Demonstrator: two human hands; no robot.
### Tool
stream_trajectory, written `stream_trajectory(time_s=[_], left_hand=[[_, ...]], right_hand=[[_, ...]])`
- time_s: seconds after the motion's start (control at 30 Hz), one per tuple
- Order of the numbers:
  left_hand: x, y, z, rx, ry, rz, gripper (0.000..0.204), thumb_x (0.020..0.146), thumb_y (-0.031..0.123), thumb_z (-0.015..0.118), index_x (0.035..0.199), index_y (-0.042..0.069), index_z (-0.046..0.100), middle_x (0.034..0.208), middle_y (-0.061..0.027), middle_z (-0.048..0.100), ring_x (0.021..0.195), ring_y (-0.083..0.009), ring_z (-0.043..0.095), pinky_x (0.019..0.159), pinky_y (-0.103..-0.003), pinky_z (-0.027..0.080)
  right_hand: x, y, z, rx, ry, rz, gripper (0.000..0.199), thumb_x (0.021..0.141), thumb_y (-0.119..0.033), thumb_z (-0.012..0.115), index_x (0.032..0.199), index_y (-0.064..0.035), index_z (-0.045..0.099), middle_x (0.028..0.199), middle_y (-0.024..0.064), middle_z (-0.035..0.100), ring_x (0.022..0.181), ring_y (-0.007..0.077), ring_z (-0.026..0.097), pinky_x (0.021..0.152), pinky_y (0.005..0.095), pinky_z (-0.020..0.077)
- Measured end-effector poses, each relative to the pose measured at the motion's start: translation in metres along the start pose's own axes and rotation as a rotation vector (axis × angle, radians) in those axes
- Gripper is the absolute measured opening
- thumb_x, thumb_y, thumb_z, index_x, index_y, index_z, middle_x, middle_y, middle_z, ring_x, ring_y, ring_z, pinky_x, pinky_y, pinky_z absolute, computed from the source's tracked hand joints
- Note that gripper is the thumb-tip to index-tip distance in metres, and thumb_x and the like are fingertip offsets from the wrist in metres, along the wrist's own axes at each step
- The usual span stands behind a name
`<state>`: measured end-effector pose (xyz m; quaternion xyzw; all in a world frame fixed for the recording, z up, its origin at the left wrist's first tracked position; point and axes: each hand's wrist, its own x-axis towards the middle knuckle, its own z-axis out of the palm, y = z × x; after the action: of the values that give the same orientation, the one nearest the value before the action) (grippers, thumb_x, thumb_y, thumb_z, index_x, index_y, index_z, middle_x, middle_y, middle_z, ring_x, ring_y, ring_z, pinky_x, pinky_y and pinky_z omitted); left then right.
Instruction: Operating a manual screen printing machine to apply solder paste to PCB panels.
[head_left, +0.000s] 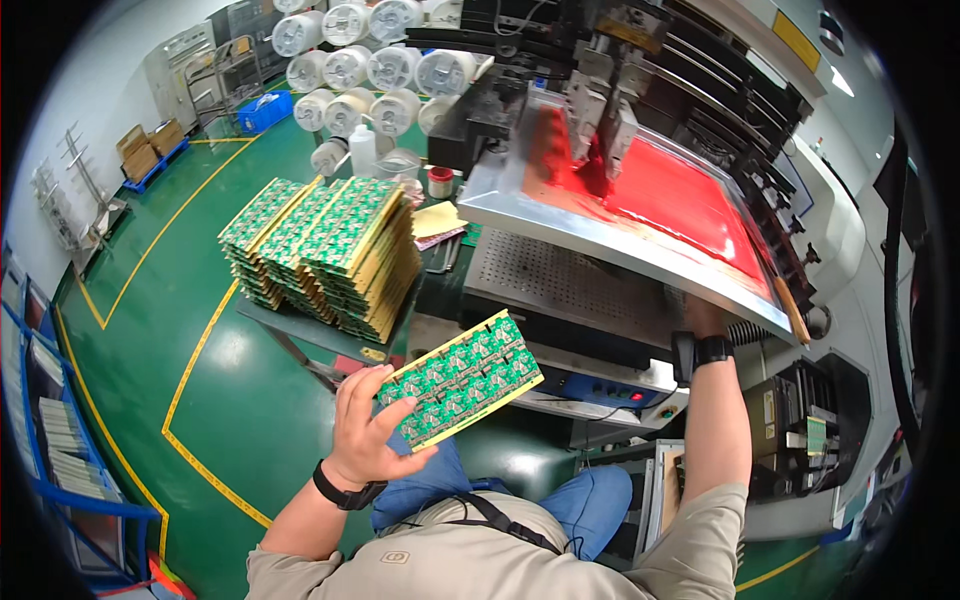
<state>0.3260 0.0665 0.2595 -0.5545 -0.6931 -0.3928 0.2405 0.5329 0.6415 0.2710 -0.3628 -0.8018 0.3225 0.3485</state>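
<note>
Closest in, the left hand (362,432) has its fingers (352,392) curled up around the near end of a green circuit panel (462,380) with yellow edges, thumb pressed under its lower corner. The panel sits tilted in the air above the person's lap, slanting up to the right, clear of everything else. A black wristband (345,493) rings that wrist.

Over on the right, the right hand (703,318) reaches up under the silver screen frame (600,245) of the printing machine; its fingers are hidden behind the frame's lower edge, so I cannot tell whether they grip anything. A dark watch (712,350) shows on that wrist.

Just beyond the panel, the perforated metal bed (560,280) lies beneath the raised frame, and bright red ink (680,200) spreads across the screen above it.

To the left, on a small tabletop (300,330), stand stacks of matching green panels (325,250), packed side by side. Further back sit a white bottle (362,150) and a cluster of pale rolls (370,70), with a green floor (200,300) marked by yellow lines.
</note>
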Motion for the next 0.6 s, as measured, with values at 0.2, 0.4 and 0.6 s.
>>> stream_trajectory(time_s=[0.2, 0.4, 0.6], left_hand=[[0.015, 0.008, 0.019, -0.031, -0.058, 0.031, 0.067, 0.065, 0.041, 0.083, 0.121, 0.014, 0.057, 0.131, -0.0235, 0.051, 0.113, -0.0422, 0.054, 0.096, -0.053, 0.044], [0.026, 0.015, 0.038, -0.076, -0.1, 0.07, 0.067, 0.065, 0.04, 0.083, 0.12, 0.013, 0.057, 0.132, -0.024, 0.051, 0.114, -0.0428, 0.054, 0.096, -0.055, 0.042], [0.03, 0.015, 0.048, -0.055, -0.134, 0.061, 0.066, 0.066, 0.039, 0.081, 0.121, 0.013, 0.056, 0.134, -0.0256, 0.049, 0.115, -0.0453, 0.051, 0.098, -0.057, 0.04]], right_hand=[[-0.016, -0.036, 0.013, -0.853, -0.013, -0.607, 0.042, 0.085, -0.023, 0.062, 0.122, -0.0035, 0.062, 0.122, 0.0226, 0.062, 0.117, 0.0435, 0.055, 0.1, 0.0489, 0.0435], [-0.025, -0.023, 0.002, -0.881, 0.268, -0.652, 0.033, 0.08, -0.016, 0.062, 0.11, -0.0041, 0.068, 0.114, 0.0232, 0.066, 0.11, 0.0441, 0.06, 0.096, 0.0534, 0.0459], [-0.039, 0.0, -0.085, -0.391, 0.409, -0.387, 0.025, 0.09, -0.014, 0.058, 0.112, -0.0052, 0.065, 0.105, 0.0148, 0.068, 0.102, 0.0349, 0.063, 0.09, 0.0465, 0.0495]])
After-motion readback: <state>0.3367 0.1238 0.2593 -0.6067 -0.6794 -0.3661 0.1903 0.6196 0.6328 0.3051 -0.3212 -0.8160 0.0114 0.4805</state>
